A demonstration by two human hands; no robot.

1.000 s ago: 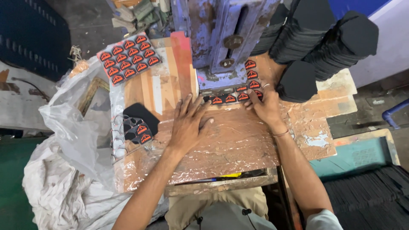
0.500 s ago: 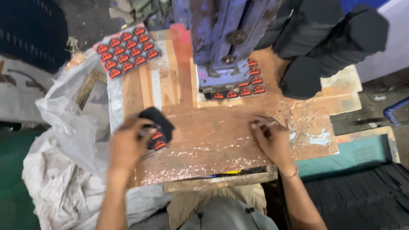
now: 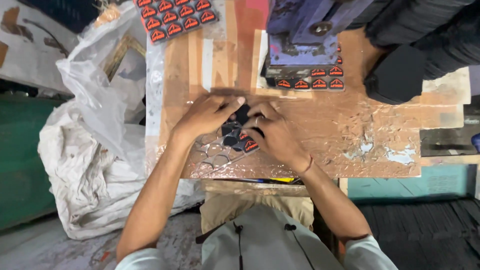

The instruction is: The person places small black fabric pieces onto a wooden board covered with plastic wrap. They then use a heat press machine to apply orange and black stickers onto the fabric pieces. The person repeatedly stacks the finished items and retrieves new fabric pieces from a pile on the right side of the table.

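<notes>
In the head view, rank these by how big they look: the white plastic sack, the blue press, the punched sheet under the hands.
1. White plastic sack
2. Blue press, partly cut off by the frame
3. Punched sheet, partly hidden under the left hand and right hand

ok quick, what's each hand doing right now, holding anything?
Left hand: fingers closed on the partly emptied black patch sheet on the table.
Right hand: fingers curled on the same sheet, pressing its orange patches.
</notes>
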